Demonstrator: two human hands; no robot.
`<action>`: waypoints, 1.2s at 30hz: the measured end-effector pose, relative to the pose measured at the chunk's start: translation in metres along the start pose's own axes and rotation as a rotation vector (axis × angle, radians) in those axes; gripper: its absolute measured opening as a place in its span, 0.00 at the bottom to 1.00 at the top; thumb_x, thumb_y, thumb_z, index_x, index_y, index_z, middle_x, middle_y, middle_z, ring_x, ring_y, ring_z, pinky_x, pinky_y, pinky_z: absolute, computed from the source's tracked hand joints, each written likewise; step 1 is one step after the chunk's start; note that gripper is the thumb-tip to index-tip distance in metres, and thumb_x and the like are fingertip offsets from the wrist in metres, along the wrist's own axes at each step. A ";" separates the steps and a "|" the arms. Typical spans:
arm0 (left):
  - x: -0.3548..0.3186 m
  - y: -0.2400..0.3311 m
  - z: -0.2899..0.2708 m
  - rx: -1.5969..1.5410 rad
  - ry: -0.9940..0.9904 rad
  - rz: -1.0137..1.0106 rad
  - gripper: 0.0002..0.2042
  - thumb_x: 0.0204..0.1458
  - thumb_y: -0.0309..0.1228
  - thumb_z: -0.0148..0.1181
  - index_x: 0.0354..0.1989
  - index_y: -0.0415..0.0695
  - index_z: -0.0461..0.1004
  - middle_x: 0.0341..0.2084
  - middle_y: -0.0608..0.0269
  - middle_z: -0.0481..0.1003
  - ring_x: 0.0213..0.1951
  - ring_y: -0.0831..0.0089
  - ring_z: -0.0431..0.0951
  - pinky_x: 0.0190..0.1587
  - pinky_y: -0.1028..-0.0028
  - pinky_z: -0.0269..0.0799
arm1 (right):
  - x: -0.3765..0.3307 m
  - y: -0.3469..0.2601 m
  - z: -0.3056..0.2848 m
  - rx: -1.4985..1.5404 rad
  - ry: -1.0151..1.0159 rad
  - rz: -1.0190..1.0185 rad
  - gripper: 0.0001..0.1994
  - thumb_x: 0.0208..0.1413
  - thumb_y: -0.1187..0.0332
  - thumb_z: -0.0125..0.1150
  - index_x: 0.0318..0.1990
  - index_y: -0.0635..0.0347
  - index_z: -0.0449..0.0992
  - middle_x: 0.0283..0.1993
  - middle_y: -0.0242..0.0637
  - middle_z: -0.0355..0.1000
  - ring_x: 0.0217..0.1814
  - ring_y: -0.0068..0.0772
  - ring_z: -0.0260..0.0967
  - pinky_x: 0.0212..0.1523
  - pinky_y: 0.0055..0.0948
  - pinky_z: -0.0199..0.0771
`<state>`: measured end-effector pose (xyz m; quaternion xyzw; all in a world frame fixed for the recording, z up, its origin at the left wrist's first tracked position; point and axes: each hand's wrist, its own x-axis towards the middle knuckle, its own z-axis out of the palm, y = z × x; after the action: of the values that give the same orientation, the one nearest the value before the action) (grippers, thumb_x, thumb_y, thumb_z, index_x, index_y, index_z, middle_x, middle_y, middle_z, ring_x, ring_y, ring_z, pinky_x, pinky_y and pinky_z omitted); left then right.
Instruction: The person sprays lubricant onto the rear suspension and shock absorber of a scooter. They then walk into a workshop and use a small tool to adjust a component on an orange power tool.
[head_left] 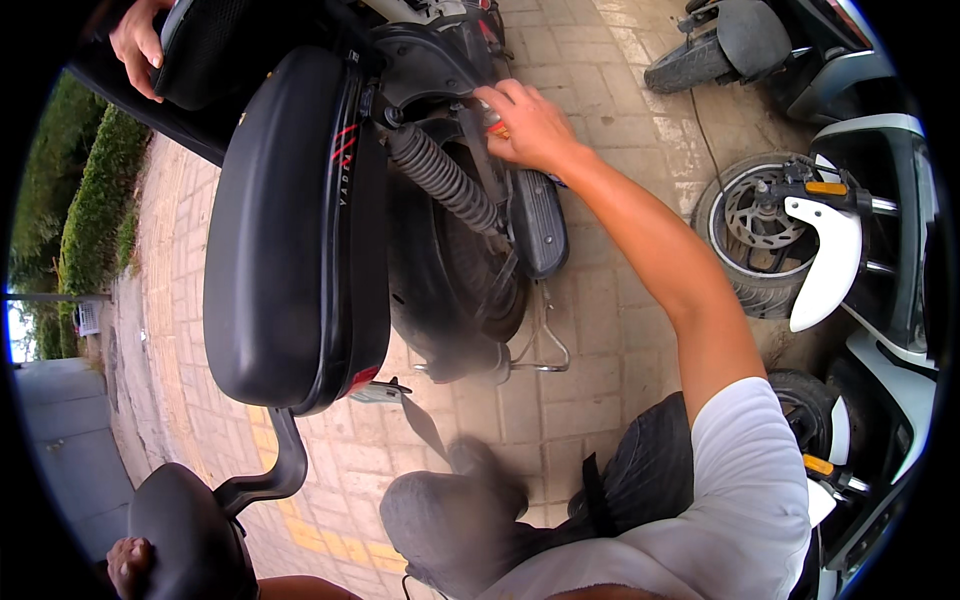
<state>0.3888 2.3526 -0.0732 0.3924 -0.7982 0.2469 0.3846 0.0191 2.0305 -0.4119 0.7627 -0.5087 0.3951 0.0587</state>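
A scooter with a black seat (275,240) stands in front of me. My right hand (530,125) reaches across its side, fingers closed near the frame above the black footrest (540,225). A small orange-red part (497,129) shows at those fingers; whether they hold it I cannot make out. Close by are a coil-spring shock absorber (440,178) and the rear wheel (490,290). At lower left my left hand (130,565) is wrapped over the edge of a black padded backrest (185,530), joined to the scooter by a curved black bracket (275,470). The pad hides most of that hand.
Another person's hand (138,45) rests by a black mesh-covered thing (205,55) at upper left. Parked scooters with a front wheel (765,225) and white mudguard (830,260) stand at right. Brick paving (610,330) lies below; a hedge (95,200) grows at left.
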 end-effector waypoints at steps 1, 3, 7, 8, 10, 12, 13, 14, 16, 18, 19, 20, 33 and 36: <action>-0.004 -0.002 -0.001 -0.044 0.072 -0.033 0.35 0.64 0.47 0.20 0.32 0.35 0.76 0.23 0.50 0.77 0.21 0.61 0.80 0.23 0.70 0.78 | -0.004 -0.005 -0.012 0.062 0.017 0.047 0.29 0.39 0.65 0.66 0.54 0.50 0.68 0.48 0.38 0.66 0.46 0.47 0.69 0.42 0.40 0.75; -0.001 -0.007 -0.006 -0.004 -0.040 0.011 0.32 0.64 0.47 0.24 0.34 0.35 0.76 0.23 0.51 0.77 0.21 0.61 0.79 0.23 0.70 0.79 | -0.013 -0.024 -0.054 0.176 0.044 0.142 0.29 0.39 0.68 0.66 0.54 0.51 0.68 0.51 0.39 0.67 0.50 0.46 0.69 0.46 0.37 0.73; -0.002 -0.021 -0.015 0.051 -0.096 0.221 0.23 0.63 0.44 0.36 0.44 0.34 0.69 0.25 0.50 0.77 0.21 0.60 0.78 0.22 0.69 0.79 | -0.031 -0.057 -0.116 0.475 0.266 0.022 0.33 0.34 0.73 0.69 0.54 0.55 0.68 0.51 0.43 0.68 0.48 0.42 0.70 0.48 0.33 0.72; -0.004 -0.024 -0.021 0.069 -0.101 0.282 0.21 0.63 0.43 0.40 0.47 0.34 0.67 0.25 0.50 0.76 0.21 0.60 0.78 0.22 0.69 0.79 | -0.034 -0.068 -0.125 0.522 0.284 -0.028 0.33 0.32 0.75 0.69 0.54 0.57 0.68 0.51 0.44 0.68 0.48 0.41 0.70 0.49 0.32 0.72; -0.004 -0.027 -0.026 0.088 -0.094 0.418 0.20 0.62 0.40 0.47 0.52 0.34 0.63 0.26 0.49 0.76 0.21 0.59 0.78 0.22 0.69 0.79 | -0.042 -0.088 -0.135 0.563 0.298 -0.069 0.34 0.30 0.76 0.69 0.54 0.60 0.68 0.49 0.45 0.68 0.47 0.40 0.70 0.48 0.32 0.72; -0.007 -0.021 -0.013 0.147 -0.059 0.320 0.21 0.62 0.41 0.45 0.48 0.31 0.65 0.27 0.46 0.76 0.23 0.58 0.78 0.22 0.68 0.79 | -0.041 -0.099 -0.125 0.476 0.416 -0.141 0.31 0.30 0.74 0.68 0.50 0.53 0.71 0.44 0.38 0.69 0.40 0.39 0.71 0.36 0.32 0.77; -0.008 -0.016 -0.004 0.174 -0.042 0.270 0.21 0.63 0.42 0.45 0.45 0.30 0.66 0.27 0.44 0.75 0.24 0.57 0.78 0.21 0.68 0.79 | -0.041 -0.101 -0.118 0.413 0.447 -0.170 0.30 0.30 0.74 0.67 0.50 0.53 0.72 0.43 0.37 0.69 0.39 0.38 0.71 0.35 0.31 0.77; -0.007 -0.011 0.001 0.209 -0.027 0.217 0.22 0.63 0.42 0.44 0.43 0.29 0.67 0.27 0.42 0.75 0.26 0.56 0.79 0.21 0.67 0.79 | -0.041 -0.104 -0.114 0.382 0.458 -0.181 0.30 0.30 0.74 0.67 0.49 0.52 0.72 0.43 0.36 0.68 0.37 0.37 0.70 0.34 0.31 0.76; -0.002 -0.007 0.001 0.026 -0.055 0.090 0.25 0.63 0.44 0.37 0.40 0.27 0.67 0.28 0.41 0.75 0.25 0.53 0.78 0.21 0.66 0.79 | -0.040 -0.110 -0.108 0.319 0.481 -0.202 0.29 0.29 0.74 0.66 0.48 0.52 0.73 0.42 0.35 0.68 0.35 0.35 0.69 0.32 0.29 0.75; -0.003 -0.005 0.000 -0.025 -0.051 0.021 0.28 0.64 0.45 0.30 0.40 0.26 0.67 0.28 0.39 0.75 0.25 0.50 0.78 0.20 0.64 0.79 | -0.037 -0.115 -0.105 0.282 0.490 -0.215 0.29 0.28 0.74 0.66 0.47 0.52 0.74 0.42 0.35 0.67 0.33 0.34 0.67 0.30 0.28 0.74; -0.006 -0.005 0.002 0.013 -0.032 0.018 0.30 0.63 0.46 0.27 0.42 0.26 0.67 0.28 0.38 0.75 0.24 0.49 0.78 0.20 0.63 0.79 | -0.036 -0.117 -0.104 0.260 0.495 -0.221 0.29 0.27 0.74 0.66 0.47 0.52 0.74 0.42 0.34 0.67 0.33 0.33 0.67 0.29 0.27 0.74; -0.008 -0.004 0.002 0.055 -0.011 0.016 0.32 0.63 0.46 0.24 0.44 0.25 0.67 0.29 0.37 0.75 0.24 0.48 0.77 0.21 0.62 0.79 | -0.035 -0.120 -0.103 0.230 0.494 -0.231 0.29 0.26 0.73 0.66 0.46 0.52 0.74 0.42 0.34 0.66 0.31 0.32 0.66 0.28 0.27 0.73; -0.016 -0.012 -0.003 -0.246 -0.030 -0.196 0.28 0.62 0.44 0.32 0.51 0.27 0.65 0.38 0.39 0.73 0.36 0.51 0.76 0.37 0.61 0.75 | -0.028 -0.129 -0.103 0.181 0.469 -0.209 0.29 0.27 0.72 0.67 0.47 0.49 0.73 0.42 0.33 0.65 0.31 0.32 0.65 0.27 0.27 0.72; -0.031 -0.022 -0.027 -0.499 0.031 -0.453 0.33 0.58 0.48 0.29 0.52 0.26 0.66 0.44 0.42 0.72 0.47 0.54 0.73 0.54 0.61 0.68 | -0.031 -0.130 -0.107 0.186 0.470 -0.212 0.30 0.27 0.72 0.67 0.48 0.49 0.73 0.42 0.33 0.65 0.31 0.33 0.64 0.27 0.27 0.72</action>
<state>0.4303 2.3724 -0.0799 0.4498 -0.7206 -0.0417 0.5260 0.0625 2.1681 -0.3189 0.7011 -0.3601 0.5979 0.1460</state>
